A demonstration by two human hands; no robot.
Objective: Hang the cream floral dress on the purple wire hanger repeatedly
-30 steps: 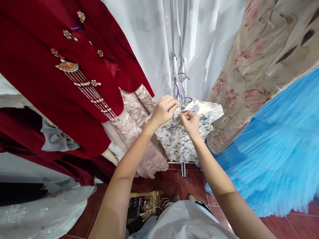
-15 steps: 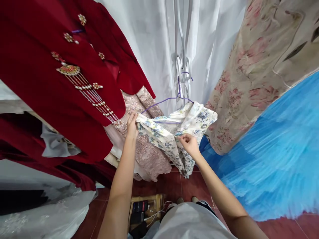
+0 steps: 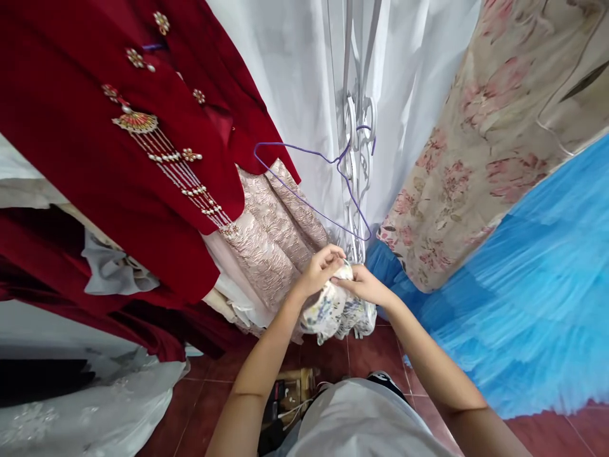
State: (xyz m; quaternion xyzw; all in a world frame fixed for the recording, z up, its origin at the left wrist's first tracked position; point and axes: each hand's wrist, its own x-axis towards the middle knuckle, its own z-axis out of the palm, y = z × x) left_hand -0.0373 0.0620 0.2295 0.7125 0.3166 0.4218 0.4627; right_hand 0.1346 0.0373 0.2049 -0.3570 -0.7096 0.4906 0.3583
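A white garment with blue and yellow flower print (image 3: 328, 312) hangs bunched between my two hands, low in the middle of the view. My left hand (image 3: 320, 271) is closed on its upper edge, fingers curled. Close beside it, my right hand (image 3: 365, 285) pinches the same cloth between thumb and fingers. Above them a thin purple wire hanger (image 3: 297, 147) hangs bare and tilted, hooked on the white metal stand (image 3: 352, 127). The garment's lower part droops in folds, and its full shape is hidden.
A dark red velvet garment with beaded trim (image 3: 190, 127) and a pink brocade piece (image 3: 266, 235) hang at left. On the right are a beige floral dress (image 3: 442, 178) and blue tulle (image 3: 514, 304). A wooden crate (image 3: 307, 384) with cables stands on the red tiled floor (image 3: 195, 406).
The floral garment has come off the purple hanger and is now lower and gathered up. My left hand has moved right and down, close to my right hand. The hanger has swung and tilted.
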